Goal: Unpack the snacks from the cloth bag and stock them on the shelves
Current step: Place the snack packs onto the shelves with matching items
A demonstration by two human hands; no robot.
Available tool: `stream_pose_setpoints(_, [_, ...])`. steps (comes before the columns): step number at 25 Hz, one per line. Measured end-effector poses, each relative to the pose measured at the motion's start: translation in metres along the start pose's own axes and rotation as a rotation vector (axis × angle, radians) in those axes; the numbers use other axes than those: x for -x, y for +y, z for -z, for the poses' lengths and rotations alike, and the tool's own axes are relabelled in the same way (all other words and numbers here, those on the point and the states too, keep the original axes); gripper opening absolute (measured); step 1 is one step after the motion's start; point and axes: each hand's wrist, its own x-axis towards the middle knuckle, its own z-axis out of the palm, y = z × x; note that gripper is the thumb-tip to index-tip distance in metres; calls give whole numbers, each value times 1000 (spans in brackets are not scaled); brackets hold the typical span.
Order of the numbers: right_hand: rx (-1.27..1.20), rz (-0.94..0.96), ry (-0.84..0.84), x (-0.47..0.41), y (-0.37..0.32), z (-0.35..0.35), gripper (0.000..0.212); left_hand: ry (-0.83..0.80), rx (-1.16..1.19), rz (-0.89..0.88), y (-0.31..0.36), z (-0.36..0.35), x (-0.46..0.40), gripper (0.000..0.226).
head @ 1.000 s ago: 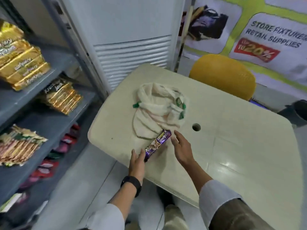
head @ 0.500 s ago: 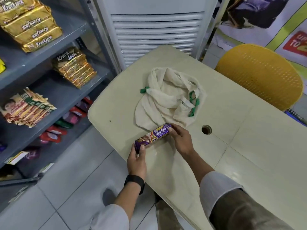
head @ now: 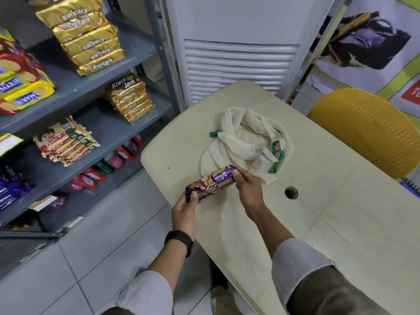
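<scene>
A purple biscuit packet is held level just above the near left corner of the cream table. My left hand grips its left end and my right hand grips its right end. Behind the packet lies the cream cloth bag with green trim, slumped flat on the table. The grey shelves stand to the left, stocked with gold cracker packs, more gold packs, yellow and red biscuit packs and red-brown packets.
A yellow plastic chair stands beyond the table's far right side. A white louvred unit rises behind the table. The table has a round hole. Red and purple packets fill the lower shelves. Grey floor tiles lie below.
The purple packet has been picked up from beside the bag and now hangs over the table's corner between both hands. The view has swung left toward the shelves.
</scene>
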Motion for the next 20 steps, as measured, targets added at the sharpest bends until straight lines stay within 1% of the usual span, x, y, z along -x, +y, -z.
stream_pose_setpoints(3, [19,127,-77,-2,-63,-55,25,34,152,-63,68,31,-7,24])
stream_pose_setpoints(6, [-9,233,-152,-3,-127,-132,32,96,252,-164,148,78,-17,37])
stream_pose_setpoints(8, [-18,311,-241,13,-169,-204,34,155,312,-267,202,136,-20,38])
stream_pose_setpoints(10, [-30,357,-311,24,-194,-260,32,195,288,-335,241,181,-22,39])
stream_pose_setpoints(11, [-33,388,-359,37,-208,-302,29,229,300,-382,262,219,-21,41])
stream_pose_setpoints(13, [-49,432,-433,63,-222,-375,23,296,327,-442,294,286,-16,43])
stream_pose_setpoints(15, [-61,429,-505,91,-229,-442,20,371,333,-472,319,348,-7,47])
stream_pose_setpoints(18, [-76,423,-574,139,-233,-540,31,506,314,-509,351,443,6,58])
stream_pose_setpoints(20, [-109,432,-606,167,-241,-598,32,560,318,-545,372,497,12,60])
